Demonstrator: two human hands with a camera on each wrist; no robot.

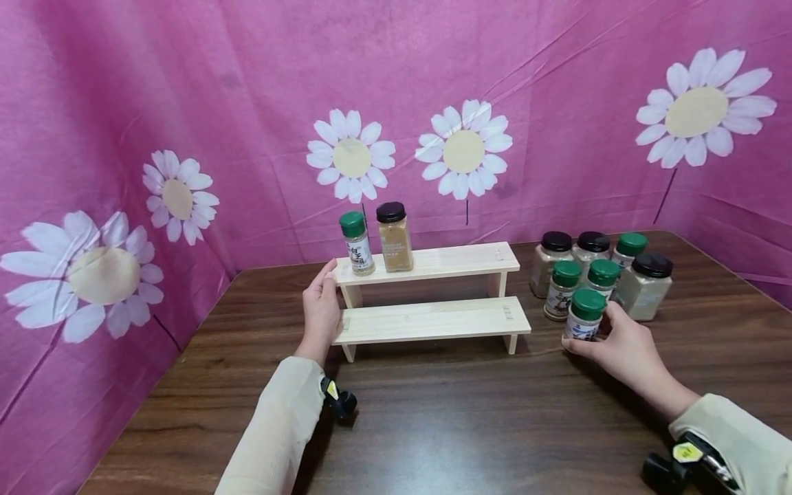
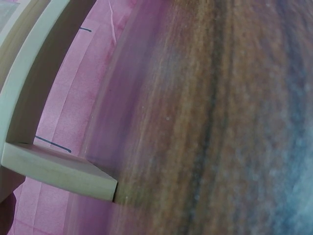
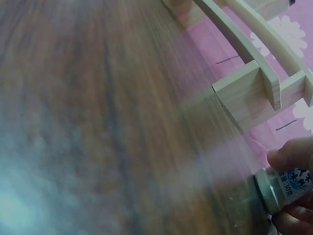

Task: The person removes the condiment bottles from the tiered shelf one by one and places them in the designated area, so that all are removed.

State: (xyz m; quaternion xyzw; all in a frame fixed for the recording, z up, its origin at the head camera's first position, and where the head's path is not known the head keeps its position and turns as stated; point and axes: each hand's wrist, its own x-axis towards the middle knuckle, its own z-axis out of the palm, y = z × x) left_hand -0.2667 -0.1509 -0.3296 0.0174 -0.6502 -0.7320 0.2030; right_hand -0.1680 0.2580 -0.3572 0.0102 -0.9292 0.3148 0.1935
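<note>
A two-tier wooden spice rack (image 1: 433,320) stands mid-table. On its upper tier are a green-lidded spice jar (image 1: 359,253) and a taller black-lidded jar (image 1: 394,240) of brown powder. My left hand (image 1: 321,313) holds the rack at the left end of the upper tier; the left wrist view catches the rack's leg (image 2: 63,174) and a sliver of finger (image 2: 6,215). At the right, my right hand (image 1: 625,347) pinches a small green-lidded spice jar (image 1: 584,315) between thumb and fingers. That jar's label and base (image 3: 274,190) show in the right wrist view.
Behind the pinched jar stand several others close together, among them black-lidded jars (image 1: 645,292) and green-lidded ones (image 1: 562,292). The brown wooden table (image 1: 445,426) ends at a pink cloth (image 1: 260,124) with white flowers.
</note>
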